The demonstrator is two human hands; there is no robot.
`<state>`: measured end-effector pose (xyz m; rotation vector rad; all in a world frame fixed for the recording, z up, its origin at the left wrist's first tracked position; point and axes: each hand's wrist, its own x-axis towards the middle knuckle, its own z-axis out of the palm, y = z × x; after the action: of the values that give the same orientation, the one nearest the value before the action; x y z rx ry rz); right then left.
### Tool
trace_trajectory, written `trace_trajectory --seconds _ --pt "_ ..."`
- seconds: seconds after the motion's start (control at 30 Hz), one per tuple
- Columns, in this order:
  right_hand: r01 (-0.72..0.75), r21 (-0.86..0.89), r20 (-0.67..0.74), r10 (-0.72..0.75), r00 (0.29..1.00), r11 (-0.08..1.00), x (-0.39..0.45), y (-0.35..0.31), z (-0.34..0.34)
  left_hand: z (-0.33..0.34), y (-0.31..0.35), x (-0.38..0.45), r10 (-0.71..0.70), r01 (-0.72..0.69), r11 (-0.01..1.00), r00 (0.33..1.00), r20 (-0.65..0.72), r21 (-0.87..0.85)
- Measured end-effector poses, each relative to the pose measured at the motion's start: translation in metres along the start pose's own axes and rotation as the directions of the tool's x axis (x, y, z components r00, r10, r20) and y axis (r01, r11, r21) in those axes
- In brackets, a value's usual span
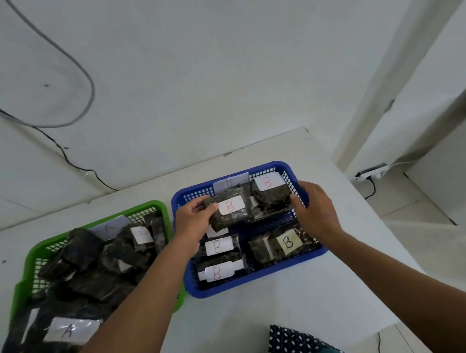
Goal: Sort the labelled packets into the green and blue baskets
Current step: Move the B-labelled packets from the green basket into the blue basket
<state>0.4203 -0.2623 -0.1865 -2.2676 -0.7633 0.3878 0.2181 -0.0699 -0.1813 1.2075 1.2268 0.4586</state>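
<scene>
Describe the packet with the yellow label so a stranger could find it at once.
Look in the blue basket on the right of the table, beside the green basket. In its near right corner lies a dark packet. Its B is black on a yellow label; its neighbours' are red on white.

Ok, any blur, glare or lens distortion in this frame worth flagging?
Head view: wide-angle bending curves the table edge; the green basket and its packets look smeared at lower left; the B labels in the blue basket stay readable; lighting is soft and even.
</scene>
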Motion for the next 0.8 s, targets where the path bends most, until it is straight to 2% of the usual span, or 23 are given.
trace_trajectory --seconds 0.13,0.23,0.33,0.47,0.6,0.73,0.8 --pt "-0.119 0.029 0.149 0.114 0.982 0.992 0.023 0.01 0.009 0.019 -0.001 0.016 -0.037 0.039 0.998 0.998 -0.048 0.048" --pt "-0.169 0.033 0.158 0.162 0.974 0.985 0.041 0.017 0.014 0.032 -0.003 0.024 -0.065 0.074 0.994 0.991 -0.113 0.075" --pt "-0.13 0.036 0.138 0.123 0.983 0.991 0.052 0.021 0.018 0.044 -0.005 0.029 -0.003 0.042 0.979 0.981 -0.193 0.199" --pt "-0.101 0.017 0.103 0.099 0.99 0.995 0.055 0.024 0.023 0.058 -0.009 0.032 0.049 0.023 0.928 0.982 -0.182 0.371" --pt "-0.089 -0.033 0.092 0.092 0.992 0.995 0.055 0.026 0.026 0.066 -0.014 0.026 0.19 -0.069 0.868 0.961 -0.2 0.492" --pt "-0.08 -0.062 0.127 0.088 0.988 0.995 0.053 0.023 0.025 0.068 -0.011 0.02 0.223 -0.069 0.792 0.958 -0.182 0.607" --pt "-0.014 -0.129 0.105 0.027 0.994 0.992 0.05 0.022 0.022 0.064 -0.007 0.016 0.279 -0.13 0.733 0.953 -0.121 0.667"
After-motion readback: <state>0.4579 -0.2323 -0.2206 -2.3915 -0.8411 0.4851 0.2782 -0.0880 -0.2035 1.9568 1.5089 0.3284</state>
